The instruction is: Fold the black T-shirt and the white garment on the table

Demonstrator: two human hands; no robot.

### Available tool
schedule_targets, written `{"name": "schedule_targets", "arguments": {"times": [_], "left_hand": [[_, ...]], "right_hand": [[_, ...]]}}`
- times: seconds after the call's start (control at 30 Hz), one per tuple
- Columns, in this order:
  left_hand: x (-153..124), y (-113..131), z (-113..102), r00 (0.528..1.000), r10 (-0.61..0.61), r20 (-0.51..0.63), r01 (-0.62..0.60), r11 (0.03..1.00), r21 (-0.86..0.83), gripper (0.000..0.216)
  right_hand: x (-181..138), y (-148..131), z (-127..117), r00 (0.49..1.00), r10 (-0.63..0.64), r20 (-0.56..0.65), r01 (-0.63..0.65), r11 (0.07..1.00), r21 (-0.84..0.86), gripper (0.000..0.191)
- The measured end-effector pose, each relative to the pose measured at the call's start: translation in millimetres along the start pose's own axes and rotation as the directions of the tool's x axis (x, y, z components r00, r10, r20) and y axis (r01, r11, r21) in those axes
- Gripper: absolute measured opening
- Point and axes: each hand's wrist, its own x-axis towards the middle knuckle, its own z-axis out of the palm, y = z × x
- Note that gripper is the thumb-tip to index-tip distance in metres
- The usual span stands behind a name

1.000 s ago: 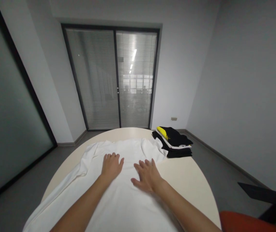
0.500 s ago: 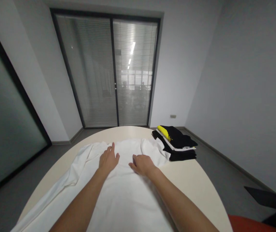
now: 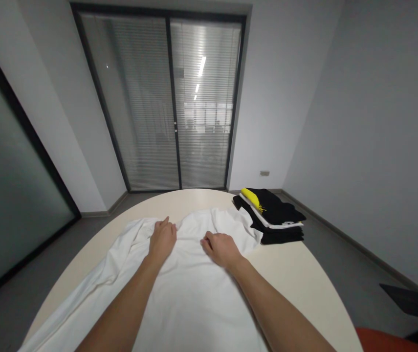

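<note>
A white shirt (image 3: 197, 293) lies spread over the round table, with a long sleeve (image 3: 99, 281) running down its left side. Near the shirt's far edge, my left hand (image 3: 163, 238) has its fingers curled into the fabric, the index finger a little raised; its thumb is hidden. To the right of it, my right hand (image 3: 222, 246) is closed with thumb and fingers pinching the cloth. Small creases run across the shirt between the two hands. At the far right the shirt's bunched end reaches the clothes pile.
A pile of folded clothes (image 3: 276, 210), mostly black with white and yellow parts, sits at the table's right rear. The pale round table (image 3: 304, 288) has a curved edge. A red chair seat (image 3: 377, 340) shows low on the right. Glass doors (image 3: 172, 107) stand beyond.
My left hand's spread fingers have curled into the cloth, and my right hand has closed more tightly. Fabric between them has wrinkled. The view has shifted slightly.
</note>
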Motion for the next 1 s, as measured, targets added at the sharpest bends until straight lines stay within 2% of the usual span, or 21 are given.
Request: {"name": "schedule_targets", "arguments": {"times": [0.17,0.37,0.43,0.53,0.6,0.67,0.73,0.87,1.0], "left_hand": [[3,-16,0,0.994,-0.105,-0.027,0.105,0.994,-0.001,0.047],[9,-31,-6,0.97,-0.204,-0.132,0.193,0.977,-0.089,0.028],[15,-38,-9,0.937,-0.29,-0.197,0.261,0.952,-0.161,0.031],[24,-50,-12,0.852,-0.446,-0.276,0.376,0.886,-0.271,0.038],[28,-55,-12,0.816,-0.494,-0.3,0.402,0.858,-0.321,0.04],[26,-54,-9,0.816,-0.49,-0.307,0.381,0.855,-0.351,0.04],[20,-44,-6,0.846,-0.428,-0.318,0.324,0.886,-0.33,0.042],[2,-8,-7,0.912,-0.217,-0.349,0.211,0.976,-0.056,0.064],[-10,20,-21,0.942,-0.084,-0.325,0.102,0.994,0.037,0.06]], "right_hand": [[-1,1,-1,1.0,0.008,0.018,-0.008,1.0,0.02,0.037],[0,2,3,1.0,0.011,0.002,-0.011,0.999,0.048,0.037],[0,3,4,1.0,0.01,-0.008,-0.009,0.998,0.057,0.037],[-1,3,4,1.0,0.015,-0.009,-0.014,0.998,0.062,0.035],[-1,3,3,1.0,0.023,0.003,-0.023,0.998,0.063,0.035],[-1,3,3,1.0,0.014,-0.006,-0.013,0.998,0.068,0.035],[-2,4,2,0.998,-0.022,-0.054,0.025,0.997,0.07,0.034],[-1,7,5,0.985,-0.1,-0.141,0.112,0.99,0.086,0.028],[1,10,12,0.989,-0.093,-0.116,0.11,0.983,0.148,0.033]]}}
